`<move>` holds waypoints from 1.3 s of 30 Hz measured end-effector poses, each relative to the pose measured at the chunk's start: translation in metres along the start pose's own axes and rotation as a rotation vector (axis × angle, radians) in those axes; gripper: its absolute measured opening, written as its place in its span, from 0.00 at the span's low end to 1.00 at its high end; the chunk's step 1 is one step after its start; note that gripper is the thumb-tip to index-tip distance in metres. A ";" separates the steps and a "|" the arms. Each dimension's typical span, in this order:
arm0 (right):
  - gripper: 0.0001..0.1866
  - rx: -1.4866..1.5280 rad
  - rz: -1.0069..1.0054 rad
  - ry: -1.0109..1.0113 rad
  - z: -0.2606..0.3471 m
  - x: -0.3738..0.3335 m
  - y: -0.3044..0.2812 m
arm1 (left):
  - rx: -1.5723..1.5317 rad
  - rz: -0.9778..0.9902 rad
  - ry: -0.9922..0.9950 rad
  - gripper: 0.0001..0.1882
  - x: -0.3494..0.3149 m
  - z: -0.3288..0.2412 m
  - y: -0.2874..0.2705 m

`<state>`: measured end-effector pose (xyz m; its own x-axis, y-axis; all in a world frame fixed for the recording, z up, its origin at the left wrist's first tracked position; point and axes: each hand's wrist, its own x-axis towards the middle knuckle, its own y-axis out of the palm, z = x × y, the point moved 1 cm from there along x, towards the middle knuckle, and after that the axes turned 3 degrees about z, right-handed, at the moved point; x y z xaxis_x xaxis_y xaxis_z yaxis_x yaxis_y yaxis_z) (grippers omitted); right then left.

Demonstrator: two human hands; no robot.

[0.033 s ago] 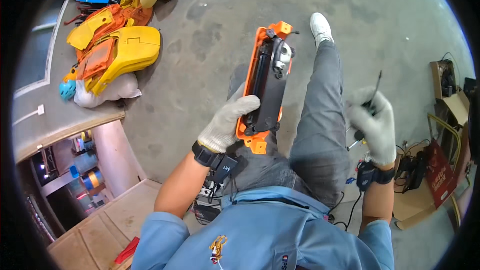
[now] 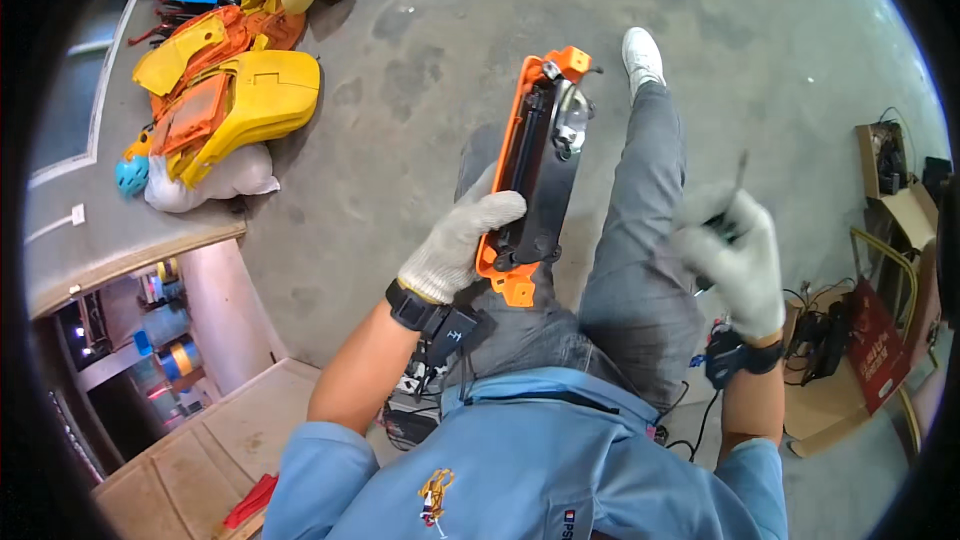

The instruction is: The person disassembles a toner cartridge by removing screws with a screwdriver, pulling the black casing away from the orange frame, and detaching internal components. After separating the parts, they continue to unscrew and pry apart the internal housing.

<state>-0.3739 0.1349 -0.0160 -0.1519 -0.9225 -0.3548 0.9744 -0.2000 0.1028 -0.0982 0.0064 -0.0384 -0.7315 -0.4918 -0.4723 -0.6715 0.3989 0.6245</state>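
A grey concrete workshop floor (image 2: 780, 70) is stretching out below a seated person. In front of the lap, a long, narrow orange plastic casing fitted with a black and silver mechanism (image 2: 545, 175) is being held up, tilting slightly right at its top. The left hand (image 2: 460, 238), wearing a white knitted glove, is gripping its lower left side, the thumb pressing over the edge. Well apart from it, near the right leg, the similarly gloved right hand (image 2: 738, 255) is blurring; its fingers are curling around a slim, dark-shafted tool (image 2: 741, 172), which is pointing away from the person. Grey-trousered legs (image 2: 640, 195) are spreading beneath. Farther left, curved yellow and orange plastic shells (image 2: 265, 95) are lying piled by a bulging white sack (image 2: 220, 183); at right, an opened brown cardboard box (image 2: 822, 418) is sitting on the floor.
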 end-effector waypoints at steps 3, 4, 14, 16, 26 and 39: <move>0.07 -0.092 0.288 -0.152 0.020 -0.008 0.069 | 0.135 -0.012 0.003 0.35 -0.012 -0.008 -0.014; 0.07 -0.161 0.294 -0.160 0.015 -0.011 0.086 | 0.172 -0.020 0.005 0.35 -0.013 -0.005 -0.016; 0.11 -0.416 0.182 -0.063 -0.017 -0.023 0.149 | 0.290 -0.035 0.164 0.36 -0.025 0.010 -0.034; 0.11 -0.448 0.180 -0.046 -0.015 -0.025 0.151 | 0.304 -0.030 0.193 0.37 -0.024 0.013 -0.036; 0.10 -0.483 0.128 0.001 -0.013 -0.026 0.159 | 0.374 -0.016 0.178 0.39 -0.020 0.017 -0.043; 0.12 -0.544 0.165 0.028 -0.008 -0.023 0.158 | 0.443 -0.031 0.154 0.43 -0.018 0.018 -0.045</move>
<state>-0.2155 0.1273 0.0013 0.0068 -0.9167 -0.3995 0.9310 0.1516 -0.3320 -0.0569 0.0113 -0.0689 -0.7065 -0.6044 -0.3682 -0.7033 0.6577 0.2699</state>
